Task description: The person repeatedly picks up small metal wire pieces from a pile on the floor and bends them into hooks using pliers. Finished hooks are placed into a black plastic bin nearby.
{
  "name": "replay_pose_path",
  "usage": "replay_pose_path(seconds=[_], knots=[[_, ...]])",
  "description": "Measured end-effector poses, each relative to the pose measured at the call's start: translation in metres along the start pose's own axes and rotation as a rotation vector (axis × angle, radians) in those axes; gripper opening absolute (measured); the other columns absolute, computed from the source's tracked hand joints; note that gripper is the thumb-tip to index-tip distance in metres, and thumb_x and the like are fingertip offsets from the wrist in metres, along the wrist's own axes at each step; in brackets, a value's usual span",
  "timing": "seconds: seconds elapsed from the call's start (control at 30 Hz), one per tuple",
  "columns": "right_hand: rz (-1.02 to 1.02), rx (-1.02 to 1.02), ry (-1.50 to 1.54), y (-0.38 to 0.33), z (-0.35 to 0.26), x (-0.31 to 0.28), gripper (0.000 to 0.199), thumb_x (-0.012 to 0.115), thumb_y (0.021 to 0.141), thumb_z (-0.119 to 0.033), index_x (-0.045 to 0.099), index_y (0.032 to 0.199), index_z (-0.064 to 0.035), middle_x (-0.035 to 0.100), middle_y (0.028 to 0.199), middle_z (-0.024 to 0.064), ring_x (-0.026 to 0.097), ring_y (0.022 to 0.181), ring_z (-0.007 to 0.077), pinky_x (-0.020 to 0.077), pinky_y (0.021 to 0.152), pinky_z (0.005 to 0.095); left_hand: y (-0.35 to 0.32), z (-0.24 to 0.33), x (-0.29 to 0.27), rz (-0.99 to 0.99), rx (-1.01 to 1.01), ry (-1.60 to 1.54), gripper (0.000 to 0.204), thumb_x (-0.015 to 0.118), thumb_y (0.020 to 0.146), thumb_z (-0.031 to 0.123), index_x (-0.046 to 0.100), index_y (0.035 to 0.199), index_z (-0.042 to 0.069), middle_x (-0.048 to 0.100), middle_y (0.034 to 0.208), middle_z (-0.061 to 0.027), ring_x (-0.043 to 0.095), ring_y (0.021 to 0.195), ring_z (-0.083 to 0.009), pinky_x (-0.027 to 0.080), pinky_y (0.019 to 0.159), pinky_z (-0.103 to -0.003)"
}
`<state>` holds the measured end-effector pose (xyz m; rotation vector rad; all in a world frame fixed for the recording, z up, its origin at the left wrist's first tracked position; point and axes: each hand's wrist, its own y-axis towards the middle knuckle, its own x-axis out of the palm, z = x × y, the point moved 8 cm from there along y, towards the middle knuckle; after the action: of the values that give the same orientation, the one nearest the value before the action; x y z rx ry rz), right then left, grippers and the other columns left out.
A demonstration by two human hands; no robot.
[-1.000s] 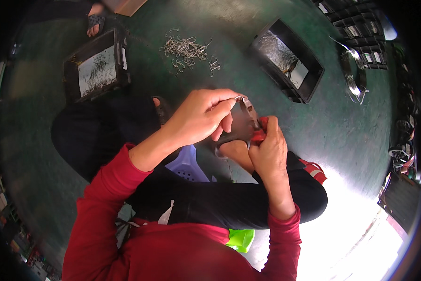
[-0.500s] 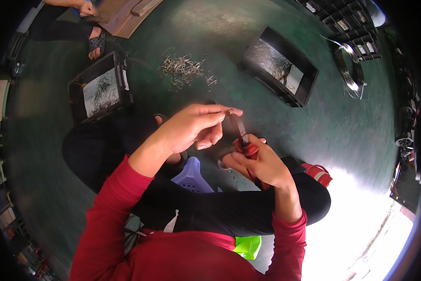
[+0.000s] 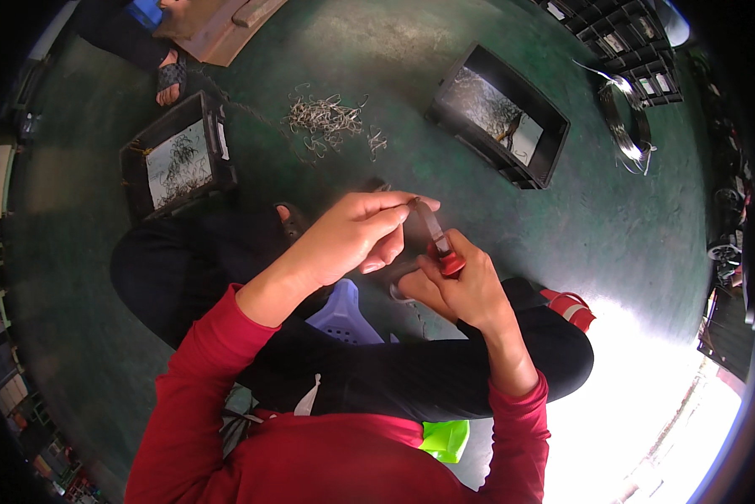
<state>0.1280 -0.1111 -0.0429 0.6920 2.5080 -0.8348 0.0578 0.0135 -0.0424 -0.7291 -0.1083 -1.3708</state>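
Both hands (image 3: 411, 252) on red-handled pliers (image 3: 439, 244).

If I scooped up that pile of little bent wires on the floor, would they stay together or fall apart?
Probably clump: the wire pile looks hooked and tangled. Likely light, since each piece is thin. Loose ones at its edge might drop off.

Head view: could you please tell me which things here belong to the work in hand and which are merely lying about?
In hand:
- red-handled pliers, gripped by the right hand
- left hand, fingertips pinching at the plier tip
- pile of bent wire pieces on the floor
- two black trays holding wire bits

Lying about:
- wire coils
- stacked black crates
- lilac stool
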Motion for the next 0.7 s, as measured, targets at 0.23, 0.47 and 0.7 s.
replay_pose_path(seconds=[0.23,0.47,0.7], knots=[[0.088,-0.073,-0.016,0.004,0.001,0.001,0.023,0.070,0.083,-0.014,0.053,0.089,0.0006,0.061,0.074,0.0164,0.056,0.063,0.0296,0.0470,0.064,0.0352,-0.004,0.002,0.004,0.076,0.038,0.023,0.036,0.038,0.102,0.017,0.054,0.130,0.001,0.043,0.057,0.0020,0.033,0.046,-0.0040,0.030,0.043,-0.020],[0.078,-0.051,-0.048,0.008,0.004,0.004,0.026,0.071,0.080,-0.013,0.055,0.096,0.0005,0.063,0.077,0.0199,0.061,0.073,0.0372,0.0468,0.068,0.0389,-0.003,-0.002,0.004,0.052,0.039,0.010,0.036,0.037,0.103,0.017,0.053,0.131,0.001,0.045,0.059,0.0018,0.034,0.048,-0.0043,0.031,0.043,-0.020],[-0.007,0.142,-0.130,-0.005,0.020,-0.027,0.034,0.069,0.084,-0.018,0.054,0.109,-0.0016,0.064,0.094,0.0185,0.062,0.084,0.0356,0.0479,0.076,0.0383,0.037,-0.031,-0.038,0.101,-0.073,0.253,0.027,0.042,0.101,0.014,0.050,0.122,-0.001,0.058,0.067,-0.0045,0.054,0.051,-0.0106,0.042,0.046,-0.023]])
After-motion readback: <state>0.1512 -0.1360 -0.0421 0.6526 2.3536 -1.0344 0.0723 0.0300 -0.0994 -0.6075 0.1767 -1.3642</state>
